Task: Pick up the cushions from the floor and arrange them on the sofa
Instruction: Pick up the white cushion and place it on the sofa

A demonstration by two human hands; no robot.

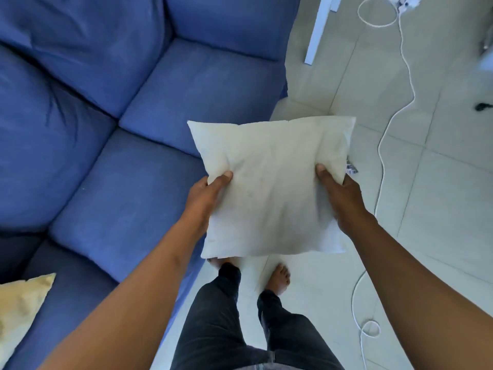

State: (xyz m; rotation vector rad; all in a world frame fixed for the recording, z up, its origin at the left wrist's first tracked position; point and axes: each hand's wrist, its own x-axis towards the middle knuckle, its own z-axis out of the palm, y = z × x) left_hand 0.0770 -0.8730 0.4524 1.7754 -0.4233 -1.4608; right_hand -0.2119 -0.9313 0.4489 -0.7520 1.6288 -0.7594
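I hold a plain white cushion (272, 182) flat in the air, in front of me, above the floor beside the blue sofa (128, 124). My left hand (205, 198) grips its left edge, thumb on top. On the cushion's right edge my right hand (340, 196) grips the same way. A yellow cushion (21, 308) lies on the sofa seat at the lower left. A small patterned corner (351, 168) peeks out from behind the white cushion's right side; what it belongs to is hidden.
A white cable (384, 145) snakes across the pale tiled floor (440, 182) on the right. A white furniture leg (317, 30) stands at the top. A small dark object (483, 106) lies at the far right. My bare feet (277, 279) stand next to the sofa front.
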